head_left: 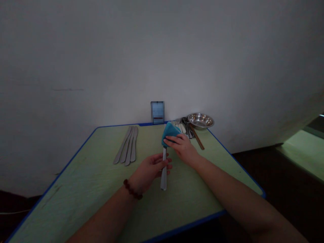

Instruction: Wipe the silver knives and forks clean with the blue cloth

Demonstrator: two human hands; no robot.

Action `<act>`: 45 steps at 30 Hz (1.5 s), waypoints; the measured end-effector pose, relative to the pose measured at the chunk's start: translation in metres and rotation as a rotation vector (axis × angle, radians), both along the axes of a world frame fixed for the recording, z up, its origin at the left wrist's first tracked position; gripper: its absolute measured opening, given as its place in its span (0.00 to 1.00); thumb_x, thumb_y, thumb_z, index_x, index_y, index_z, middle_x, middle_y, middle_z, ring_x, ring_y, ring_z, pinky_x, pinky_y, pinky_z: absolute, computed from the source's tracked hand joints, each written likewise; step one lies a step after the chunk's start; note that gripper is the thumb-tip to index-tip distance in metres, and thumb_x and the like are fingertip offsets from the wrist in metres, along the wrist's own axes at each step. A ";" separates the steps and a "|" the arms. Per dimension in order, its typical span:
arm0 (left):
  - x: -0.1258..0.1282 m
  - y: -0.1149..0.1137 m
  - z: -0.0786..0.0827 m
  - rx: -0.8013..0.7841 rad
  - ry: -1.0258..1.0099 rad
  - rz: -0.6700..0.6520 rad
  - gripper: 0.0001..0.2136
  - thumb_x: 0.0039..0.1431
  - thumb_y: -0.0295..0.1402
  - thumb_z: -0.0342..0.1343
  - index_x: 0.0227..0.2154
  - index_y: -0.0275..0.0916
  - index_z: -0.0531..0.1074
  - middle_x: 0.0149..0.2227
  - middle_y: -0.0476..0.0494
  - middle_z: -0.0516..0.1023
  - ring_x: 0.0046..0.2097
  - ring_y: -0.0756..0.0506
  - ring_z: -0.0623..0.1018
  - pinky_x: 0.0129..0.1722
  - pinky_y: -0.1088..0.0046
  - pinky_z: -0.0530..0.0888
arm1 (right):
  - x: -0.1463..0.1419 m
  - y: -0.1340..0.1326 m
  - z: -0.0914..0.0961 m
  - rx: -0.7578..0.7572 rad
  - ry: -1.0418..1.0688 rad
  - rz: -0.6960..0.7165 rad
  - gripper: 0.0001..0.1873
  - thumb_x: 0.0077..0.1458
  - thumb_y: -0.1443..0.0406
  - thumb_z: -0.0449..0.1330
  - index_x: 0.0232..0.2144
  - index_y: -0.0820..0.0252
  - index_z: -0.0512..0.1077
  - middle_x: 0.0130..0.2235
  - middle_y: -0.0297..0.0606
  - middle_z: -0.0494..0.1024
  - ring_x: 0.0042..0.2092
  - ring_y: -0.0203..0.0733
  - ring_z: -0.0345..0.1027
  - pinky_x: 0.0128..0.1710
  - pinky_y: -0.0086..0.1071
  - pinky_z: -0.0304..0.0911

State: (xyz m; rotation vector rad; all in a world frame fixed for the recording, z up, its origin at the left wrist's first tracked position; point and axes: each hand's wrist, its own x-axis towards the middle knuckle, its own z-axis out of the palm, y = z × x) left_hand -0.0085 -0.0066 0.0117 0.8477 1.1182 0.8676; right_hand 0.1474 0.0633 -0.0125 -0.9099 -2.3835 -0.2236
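Green tabletop beneath, a utensil points lengthwise toward the wall.

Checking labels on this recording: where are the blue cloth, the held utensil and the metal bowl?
Blue cloth (168,130): head view, middle of its fabric.
Held utensil (164,179): head view, lower handle.
Metal bowl (201,120): head view, inner surface.

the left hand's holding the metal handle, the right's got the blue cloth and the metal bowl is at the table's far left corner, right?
Not quite: the head view shows the metal bowl at the table's far right corner. The left hand does hold the metal handle, and the right hand has the blue cloth.
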 end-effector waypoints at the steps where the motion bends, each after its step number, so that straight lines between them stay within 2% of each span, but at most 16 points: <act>1: 0.000 0.000 -0.001 0.000 -0.001 -0.004 0.12 0.43 0.28 0.57 0.34 0.35 0.69 0.36 0.42 0.74 0.30 0.52 0.72 0.30 0.76 0.70 | 0.000 0.001 0.000 0.003 0.002 -0.004 0.22 0.52 0.71 0.45 0.48 0.51 0.61 0.51 0.28 0.64 0.43 0.40 0.53 0.46 0.36 0.54; 6: -0.001 0.000 -0.002 -0.009 -0.006 -0.018 0.12 0.43 0.27 0.57 0.35 0.35 0.68 0.39 0.41 0.73 0.30 0.52 0.73 0.31 0.75 0.71 | 0.002 0.003 -0.001 -0.024 0.006 -0.025 0.23 0.51 0.72 0.46 0.49 0.50 0.59 0.52 0.27 0.63 0.46 0.39 0.53 0.47 0.37 0.53; 10: -0.001 0.000 -0.001 -0.014 0.009 -0.024 0.12 0.44 0.28 0.56 0.36 0.35 0.69 0.38 0.41 0.73 0.30 0.52 0.73 0.31 0.75 0.71 | 0.002 0.005 -0.001 -0.055 -0.011 -0.040 0.24 0.50 0.73 0.46 0.50 0.52 0.58 0.53 0.28 0.61 0.52 0.41 0.49 0.51 0.42 0.48; 13: -0.001 0.000 0.000 -0.021 0.016 0.001 0.13 0.44 0.27 0.56 0.36 0.35 0.68 0.39 0.40 0.73 0.29 0.52 0.73 0.31 0.74 0.71 | 0.003 0.005 -0.002 -0.090 -0.029 -0.081 0.27 0.49 0.74 0.46 0.51 0.49 0.55 0.54 0.30 0.60 0.54 0.42 0.48 0.52 0.46 0.44; 16: 0.000 0.000 0.000 -0.024 0.019 0.002 0.13 0.44 0.27 0.56 0.36 0.34 0.68 0.40 0.39 0.73 0.29 0.52 0.73 0.30 0.74 0.71 | 0.003 0.005 -0.003 -0.116 -0.041 -0.122 0.29 0.48 0.75 0.45 0.52 0.46 0.53 0.54 0.30 0.59 0.53 0.43 0.50 0.50 0.48 0.46; 22: 0.001 -0.001 -0.001 -0.043 0.030 -0.014 0.14 0.45 0.27 0.55 0.37 0.34 0.67 0.39 0.40 0.73 0.29 0.52 0.73 0.31 0.74 0.71 | 0.005 0.009 -0.005 -0.089 -0.034 -0.146 0.30 0.48 0.76 0.45 0.52 0.46 0.54 0.54 0.28 0.59 0.53 0.44 0.51 0.49 0.45 0.49; 32: 0.001 -0.002 -0.001 -0.041 0.030 -0.033 0.12 0.42 0.28 0.57 0.34 0.35 0.69 0.36 0.42 0.74 0.28 0.52 0.73 0.31 0.73 0.70 | 0.009 0.017 -0.009 -0.072 -0.003 -0.174 0.31 0.46 0.77 0.46 0.52 0.48 0.54 0.53 0.30 0.60 0.52 0.43 0.53 0.47 0.41 0.54; 37: 0.001 -0.002 0.000 -0.029 0.063 -0.064 0.12 0.42 0.28 0.56 0.34 0.35 0.69 0.35 0.43 0.74 0.28 0.52 0.73 0.31 0.72 0.70 | 0.012 0.019 -0.005 -0.073 0.008 -0.185 0.29 0.47 0.76 0.45 0.51 0.50 0.55 0.54 0.29 0.59 0.52 0.43 0.53 0.48 0.41 0.54; 45: 0.001 -0.002 0.001 -0.036 0.062 -0.083 0.10 0.43 0.27 0.56 0.32 0.35 0.69 0.33 0.44 0.73 0.27 0.52 0.72 0.31 0.73 0.70 | 0.015 0.021 -0.003 -0.083 0.042 -0.183 0.30 0.45 0.78 0.43 0.51 0.54 0.56 0.54 0.34 0.60 0.52 0.41 0.54 0.49 0.41 0.54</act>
